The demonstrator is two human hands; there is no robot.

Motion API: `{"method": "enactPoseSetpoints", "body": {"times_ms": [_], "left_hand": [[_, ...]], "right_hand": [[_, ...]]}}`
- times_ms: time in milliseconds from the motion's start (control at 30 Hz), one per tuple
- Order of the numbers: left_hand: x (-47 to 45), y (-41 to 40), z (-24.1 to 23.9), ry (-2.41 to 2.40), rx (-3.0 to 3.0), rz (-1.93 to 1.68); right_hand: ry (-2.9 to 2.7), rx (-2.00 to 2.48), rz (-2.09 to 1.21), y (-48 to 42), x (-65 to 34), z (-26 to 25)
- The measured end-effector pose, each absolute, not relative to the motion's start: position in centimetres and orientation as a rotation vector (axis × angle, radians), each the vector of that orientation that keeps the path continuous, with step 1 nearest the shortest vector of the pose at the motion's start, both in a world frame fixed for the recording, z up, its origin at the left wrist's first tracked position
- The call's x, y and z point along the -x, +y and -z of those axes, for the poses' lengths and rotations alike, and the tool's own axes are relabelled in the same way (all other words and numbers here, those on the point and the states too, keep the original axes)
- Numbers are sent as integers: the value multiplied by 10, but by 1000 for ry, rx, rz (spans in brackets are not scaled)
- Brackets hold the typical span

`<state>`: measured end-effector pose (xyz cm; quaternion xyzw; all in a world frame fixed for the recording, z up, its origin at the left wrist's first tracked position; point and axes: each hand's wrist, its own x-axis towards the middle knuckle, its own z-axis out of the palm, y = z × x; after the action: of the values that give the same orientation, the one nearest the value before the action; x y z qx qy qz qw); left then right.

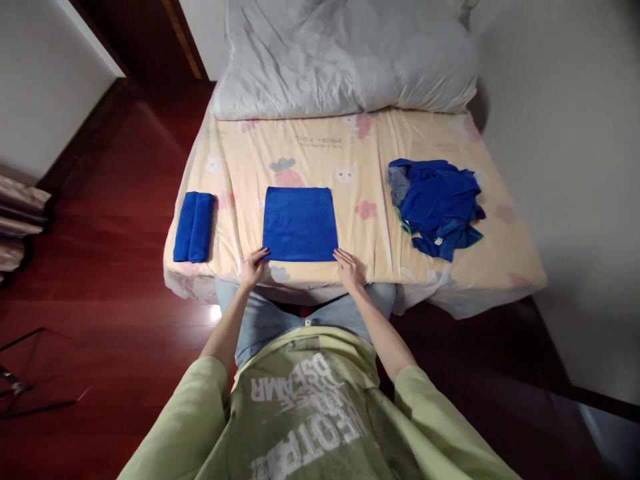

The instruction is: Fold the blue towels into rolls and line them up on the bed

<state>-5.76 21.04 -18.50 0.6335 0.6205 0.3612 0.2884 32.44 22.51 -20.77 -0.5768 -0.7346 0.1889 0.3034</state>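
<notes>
A blue towel [300, 223] lies flat and folded into a near-square on the bed, close to its near edge. My left hand [254, 265] pinches the towel's near left corner. My right hand [349, 267] pinches its near right corner. Two folded blue towels [194, 227] lie side by side at the bed's left edge. A loose heap of blue cloths [437, 205] sits to the right on the bed.
The bed has a yellow sheet with cartoon prints [360, 167]. A grey duvet [345, 57] is bunched at the far end. Dark red wooden floor [100, 267] lies to the left. A white wall [575, 167] runs along the right.
</notes>
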Motion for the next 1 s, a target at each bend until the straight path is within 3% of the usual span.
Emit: {"method": "enactPoseSetpoints", "body": {"times_ms": [333, 1000], "left_hand": [[68, 178, 195, 1548, -1713, -895], [53, 189, 195, 1761, -1315, -994]], "right_hand": [[-1866, 1577, -555, 169, -337, 204], [-1423, 1757, -726, 192, -328, 205]]}}
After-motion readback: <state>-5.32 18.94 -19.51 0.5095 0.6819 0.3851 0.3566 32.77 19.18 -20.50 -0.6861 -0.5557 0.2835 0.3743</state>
